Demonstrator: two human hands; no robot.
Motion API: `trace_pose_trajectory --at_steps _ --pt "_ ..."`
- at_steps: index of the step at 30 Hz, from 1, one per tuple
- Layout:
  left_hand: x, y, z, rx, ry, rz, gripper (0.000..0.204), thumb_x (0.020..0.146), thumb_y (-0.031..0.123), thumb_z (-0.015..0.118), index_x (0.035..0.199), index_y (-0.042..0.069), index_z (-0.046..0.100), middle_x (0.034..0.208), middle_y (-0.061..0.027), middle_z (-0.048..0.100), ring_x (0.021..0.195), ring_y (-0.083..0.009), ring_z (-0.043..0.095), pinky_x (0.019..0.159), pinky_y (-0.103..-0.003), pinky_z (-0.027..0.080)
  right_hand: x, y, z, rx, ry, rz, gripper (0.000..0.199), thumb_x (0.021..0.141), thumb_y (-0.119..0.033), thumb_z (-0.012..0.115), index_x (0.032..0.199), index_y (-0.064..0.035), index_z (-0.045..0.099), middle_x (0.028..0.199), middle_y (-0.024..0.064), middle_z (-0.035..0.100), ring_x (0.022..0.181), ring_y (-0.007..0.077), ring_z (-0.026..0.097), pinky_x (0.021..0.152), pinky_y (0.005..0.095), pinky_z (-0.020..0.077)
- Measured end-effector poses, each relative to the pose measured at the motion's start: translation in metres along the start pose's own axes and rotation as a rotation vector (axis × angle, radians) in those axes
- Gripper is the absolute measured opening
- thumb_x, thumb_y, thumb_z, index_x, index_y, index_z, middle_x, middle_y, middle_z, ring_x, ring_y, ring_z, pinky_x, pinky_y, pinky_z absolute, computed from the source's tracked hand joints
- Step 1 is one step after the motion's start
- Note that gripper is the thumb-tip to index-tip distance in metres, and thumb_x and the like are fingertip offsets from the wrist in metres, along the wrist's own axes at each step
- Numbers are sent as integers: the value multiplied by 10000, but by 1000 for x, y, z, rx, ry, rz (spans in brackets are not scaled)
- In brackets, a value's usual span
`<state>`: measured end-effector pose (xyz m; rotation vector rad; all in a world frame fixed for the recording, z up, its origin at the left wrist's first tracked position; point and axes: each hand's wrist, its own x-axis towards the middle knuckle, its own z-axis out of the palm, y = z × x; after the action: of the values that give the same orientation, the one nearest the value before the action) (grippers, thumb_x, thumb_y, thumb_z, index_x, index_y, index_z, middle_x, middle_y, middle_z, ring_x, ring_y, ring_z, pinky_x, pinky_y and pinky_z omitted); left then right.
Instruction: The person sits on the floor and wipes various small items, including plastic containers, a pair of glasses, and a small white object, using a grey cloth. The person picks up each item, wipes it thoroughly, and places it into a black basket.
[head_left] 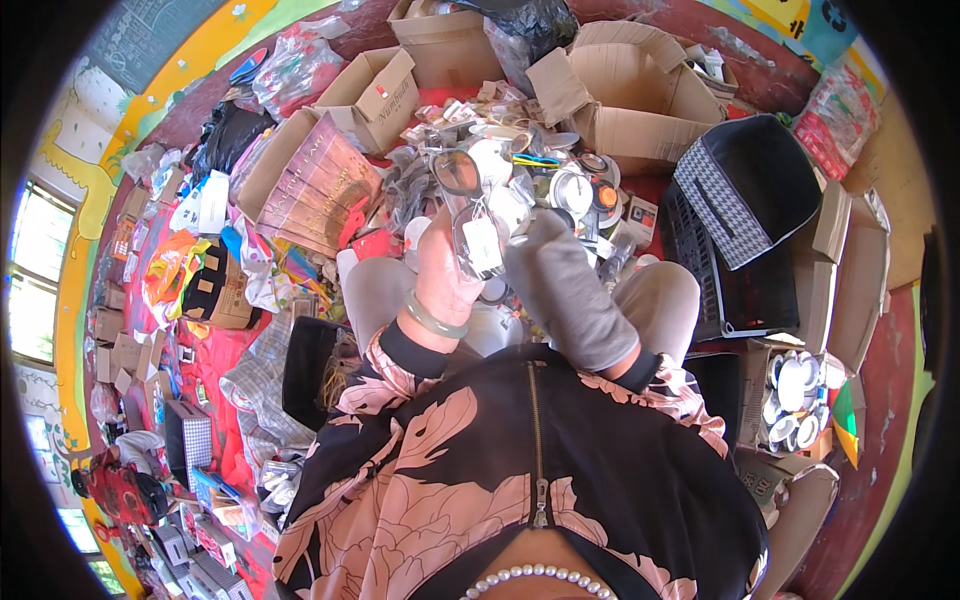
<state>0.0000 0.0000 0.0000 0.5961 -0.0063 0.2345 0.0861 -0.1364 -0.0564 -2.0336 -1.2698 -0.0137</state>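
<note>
My bare left hand (445, 270), with a pale bangle at its wrist, is closed on a pair of sunglasses (457, 173). They have large round brownish lenses, held one above the other, and a white tag (482, 245) lies over the lower lens. Close beside the tag is my right hand (560, 285) in a grey glove. Motion smears its fingertips, and I cannot tell whether they grip anything. Just beyond both hands lies a heap of small goods, among them white round lids (571, 190) and a round piece with an orange centre (604, 195).
Open cardboard boxes (640, 95) stand behind the heap. To the right are a black bin with a houndstooth panel (715, 200) and a black crate (690, 275). A printed carton (312, 185) and bright plastic bags (175, 270) lie at left on red sheeting.
</note>
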Motion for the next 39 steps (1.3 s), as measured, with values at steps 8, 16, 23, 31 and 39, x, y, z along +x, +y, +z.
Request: trace_pose_trajectory --at_steps 8,16,23,31,39 --pt "2 -12 24 510 343 226 215 938 233 433 988 39 510 817 -41 560 678 -120 543 617 -255 461 30 -58 -59 604 400 204 103 862 -125 476 875 -53 549 655 -12 493 496 98 472 424 246 387" --pt "-12 -16 22 1036 98 253 351 951 269 411 1104 -19 541 874 -16 542 760 -86 510 654 -222 445 -8 -47 -72 110 201 -40 356 658 12 579 1008 16 518 914 169 524 869 318 526 766 342 423" --pt "0 -19 10 569 75 137 423 935 343 432 1205 21 481 1049 -45 556 951 -109 516 846 -228 395 -12 -52 -68 275 143 -101 337 689 -73 626 1005 3 536 900 166 557 820 308 546 742 349 434" --pt "1 -32 10 419 -1 3 483 940 419 356 1199 24 456 1039 -86 571 948 -147 542 839 -279 434 -16 -51 -54 242 26 -25 278 786 -178 574 1018 -28 546 852 107 586 785 216 585 674 290 465" --pt "5 -24 -10 587 95 186 462 935 420 372 1160 31 474 1030 -67 554 905 -154 545 812 -309 448 5 -56 -75 -100 143 138 191 792 -181 540 913 -33 545 749 84 558 691 207 570 616 283 455"
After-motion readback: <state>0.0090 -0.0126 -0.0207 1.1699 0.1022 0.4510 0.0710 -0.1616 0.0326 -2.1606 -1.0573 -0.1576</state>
